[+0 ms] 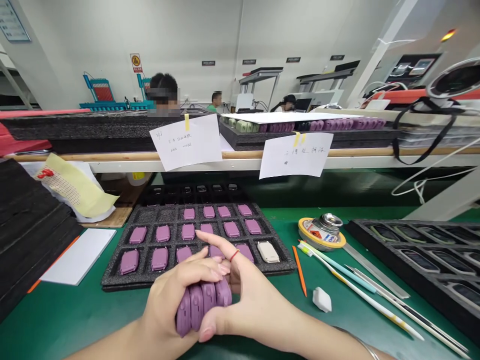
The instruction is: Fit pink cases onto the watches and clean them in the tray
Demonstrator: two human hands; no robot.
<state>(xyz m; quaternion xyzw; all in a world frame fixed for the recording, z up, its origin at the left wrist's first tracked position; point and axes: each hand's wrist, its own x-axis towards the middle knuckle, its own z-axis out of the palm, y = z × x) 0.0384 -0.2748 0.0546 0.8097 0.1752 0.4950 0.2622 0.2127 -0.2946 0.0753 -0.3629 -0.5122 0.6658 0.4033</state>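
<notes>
A plain pale grey wall (210,30) spans the top of the frame; below it, grey metal-legged tables (261,75) stand upper right, near a white slanted post (378,47).

Seen from mid-view, Chinese-style handwriting is carried by a white paper note (189,157) at 10 o'clock and another paper note (279,162) at 2 o'clock, both taped to the shelf edge; no wording can be made out with certainty. A yellow round warning symbol is borne by a wall sign (136,63) at 11 o'clock, its caption too small to be read. Blue lettering and an orange hazard mark are shown, only partly legible, on a tin (322,233) at 4 o'clock.
</notes>
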